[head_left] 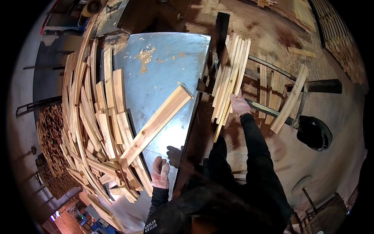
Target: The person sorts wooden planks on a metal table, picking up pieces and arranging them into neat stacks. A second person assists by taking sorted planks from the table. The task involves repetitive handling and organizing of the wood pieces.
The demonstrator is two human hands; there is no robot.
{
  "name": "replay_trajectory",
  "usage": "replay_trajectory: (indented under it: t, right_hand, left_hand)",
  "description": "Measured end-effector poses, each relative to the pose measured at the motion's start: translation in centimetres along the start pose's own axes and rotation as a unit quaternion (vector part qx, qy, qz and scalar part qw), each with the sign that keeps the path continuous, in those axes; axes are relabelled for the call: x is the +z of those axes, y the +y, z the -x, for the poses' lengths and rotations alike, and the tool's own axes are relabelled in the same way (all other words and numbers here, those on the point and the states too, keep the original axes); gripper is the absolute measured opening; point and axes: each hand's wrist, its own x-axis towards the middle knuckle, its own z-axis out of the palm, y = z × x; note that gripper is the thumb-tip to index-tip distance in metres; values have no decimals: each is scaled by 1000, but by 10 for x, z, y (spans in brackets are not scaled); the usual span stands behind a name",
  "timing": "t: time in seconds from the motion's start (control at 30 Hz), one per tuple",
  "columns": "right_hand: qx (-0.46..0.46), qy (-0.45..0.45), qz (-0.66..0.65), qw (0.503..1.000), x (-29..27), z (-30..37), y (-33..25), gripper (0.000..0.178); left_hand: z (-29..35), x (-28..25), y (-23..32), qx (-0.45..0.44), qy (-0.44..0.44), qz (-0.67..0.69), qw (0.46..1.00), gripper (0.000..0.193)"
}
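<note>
Sawdust (204,23) is coating part of the workshop floor beyond a metal-topped desk (167,72), where pale wood chips (145,58) are lying scattered toward the far end. Along the desk's left side, a jumbled pile of wooden slats (105,128) is spreading, pieces crossing one another. One broad plank (157,126) is slanting from that pile over the metal, its ragged far end lying close to the desk's right edge.

From a distance, I am holding my gloved left hand (160,173) near the plank's lower end, fingers loosely curled, that grip carrying nothing I can see. My gloved right hand (239,105) is touching the right edge of a bundle of narrow wooden strips (232,74), which is lying on a metal-railed stand (272,67) right of the desk; I cannot tell whether this grip is closing on any strip. Farther right, a single slat (290,99) is lying apart.

I am judging the plank stiff and fairly light, balancing best when held around its middle, away from the splintery-looking end. I am expecting the strips to be stiff too, but prone to sliding against each other, so both sides near mid-length are offering the surest hold.
</note>
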Motion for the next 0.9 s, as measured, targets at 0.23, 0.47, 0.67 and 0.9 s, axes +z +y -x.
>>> replay_trajectory:
  t: [0.23, 0.47, 0.67, 0.9]
  right_hand:
    - [-81, 219, -95, 968, -46, -11, -32, 93]
    - [-31, 118, -184, 975, -32, -47, -32, 97]
    - [-64, 88, -215, 971, -29, -40, -41, 96]
    - [-63, 127, -139, 980, -31, -81, -23, 93]
  left_hand:
    - [20, -10, -9, -5, -23, -64, 998, 54]
    - [37, -13, -45, -30, 17, -9, 999, 51]
    - [45, -4, -44, -42, -2, -54, 998, 51]
    - [46, -7, -48, -34, -20, -78, 996, 51]
